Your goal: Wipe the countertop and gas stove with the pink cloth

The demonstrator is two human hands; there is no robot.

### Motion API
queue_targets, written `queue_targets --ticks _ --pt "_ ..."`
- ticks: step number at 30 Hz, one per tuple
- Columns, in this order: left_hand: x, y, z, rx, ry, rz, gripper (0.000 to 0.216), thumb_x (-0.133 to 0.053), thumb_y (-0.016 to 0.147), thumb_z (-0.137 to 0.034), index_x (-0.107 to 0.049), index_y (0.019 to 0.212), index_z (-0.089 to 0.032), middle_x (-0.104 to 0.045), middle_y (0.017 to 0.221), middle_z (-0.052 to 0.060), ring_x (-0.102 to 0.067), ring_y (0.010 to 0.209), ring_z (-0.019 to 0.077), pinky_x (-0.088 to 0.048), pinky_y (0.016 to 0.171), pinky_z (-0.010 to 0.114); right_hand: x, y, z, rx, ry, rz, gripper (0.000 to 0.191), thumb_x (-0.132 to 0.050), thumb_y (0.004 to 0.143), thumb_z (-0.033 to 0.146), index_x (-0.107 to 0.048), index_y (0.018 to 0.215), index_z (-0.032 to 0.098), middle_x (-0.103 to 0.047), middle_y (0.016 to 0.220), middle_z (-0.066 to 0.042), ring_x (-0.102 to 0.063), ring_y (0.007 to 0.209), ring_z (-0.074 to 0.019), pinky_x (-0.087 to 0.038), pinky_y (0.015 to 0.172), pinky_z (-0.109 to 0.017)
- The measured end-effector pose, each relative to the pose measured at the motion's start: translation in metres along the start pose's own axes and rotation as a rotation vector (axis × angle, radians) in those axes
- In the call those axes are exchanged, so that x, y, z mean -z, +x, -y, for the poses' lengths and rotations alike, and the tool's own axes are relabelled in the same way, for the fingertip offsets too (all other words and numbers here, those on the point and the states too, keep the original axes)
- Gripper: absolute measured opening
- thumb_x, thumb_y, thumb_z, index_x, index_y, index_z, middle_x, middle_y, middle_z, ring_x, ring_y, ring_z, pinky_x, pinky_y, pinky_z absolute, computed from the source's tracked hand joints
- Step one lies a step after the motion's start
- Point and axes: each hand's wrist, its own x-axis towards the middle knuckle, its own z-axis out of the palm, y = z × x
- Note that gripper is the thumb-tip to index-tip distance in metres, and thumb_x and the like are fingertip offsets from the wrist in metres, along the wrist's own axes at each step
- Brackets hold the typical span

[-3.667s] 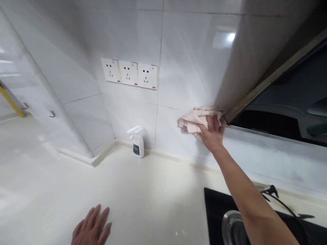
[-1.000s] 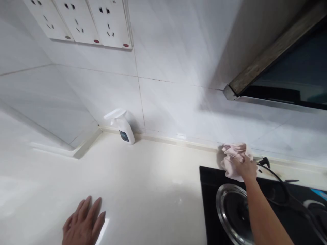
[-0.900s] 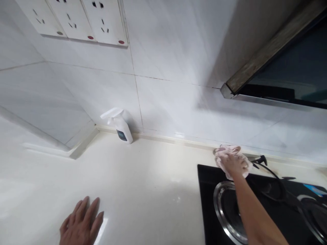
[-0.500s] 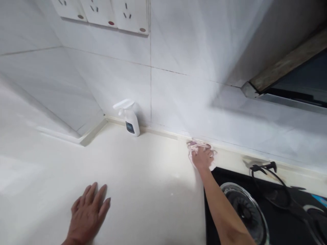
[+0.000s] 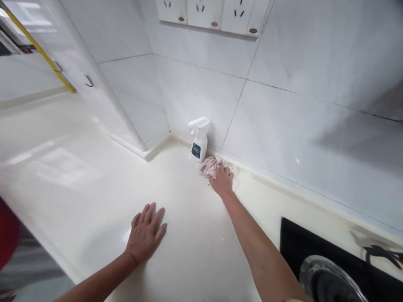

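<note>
My right hand (image 5: 222, 181) presses a crumpled pinkish-white cloth (image 5: 210, 166) onto the countertop, up against the low ledge where the tiled wall begins. Its fingers curl over the cloth. Just left of the cloth stands a white spray bottle (image 5: 199, 144) with a dark label, upright near the corner. My left hand (image 5: 145, 235) lies flat on the cream countertop (image 5: 185, 235), fingers spread, holding nothing.
A black gas stove (image 5: 292, 237) with a round burner (image 5: 330, 281) lies at lower right, a black cable (image 5: 382, 251) behind it. Socket panels (image 5: 204, 14) are on the wall above. A white pillar (image 5: 94, 79) juts out at left. Something red (image 5: 8, 230) shows beyond the counter's left edge.
My right hand has slid the cloth left along the wall, from beside the stove to next to the spray bottle. The view has turned left. My left hand stays flat on the counter.
</note>
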Motion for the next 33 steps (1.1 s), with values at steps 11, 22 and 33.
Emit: queue_targets --ticks 11,22,33 --pt "0.0 -0.002 -0.001 -0.009 -0.031 -0.026 0.057 -0.045 0.102 -0.052 -0.06 0.15 -0.024 -0.043 0.168 0.016 -0.033 0.158 0.035 -0.027 0.123 0.053 -0.021 -0.09 0.073 0.515 0.255 0.068 0.033 -0.068 0.09 0.037 -0.067 0.119 0.02 -0.07 0.121 -0.01 -0.057 0.115 -0.0288 -0.041 0.103 -0.041" --pt "0.007 -0.005 -0.01 -0.008 -0.049 -0.006 0.055 -0.046 0.103 -0.049 -0.057 0.151 -0.023 -0.041 0.168 0.017 -0.032 0.158 0.0358 -0.026 0.123 0.054 0.022 -0.002 -0.003 -0.026 0.099 -0.013 0.048 -0.051 0.101 0.044 -0.064 0.144 0.031 -0.05 0.154 -0.014 -0.044 0.135 -0.0366 -0.039 0.106 -0.055" --pt "0.007 -0.005 -0.012 0.003 -0.064 -0.025 0.057 -0.049 0.102 -0.049 -0.055 0.152 -0.021 -0.043 0.167 0.016 -0.034 0.157 0.0358 -0.028 0.123 0.056 -0.031 -0.142 0.11 0.35 0.111 0.06 0.051 -0.063 0.096 0.045 -0.061 0.146 0.033 -0.043 0.163 -0.014 -0.044 0.135 -0.0399 -0.039 0.105 -0.059"
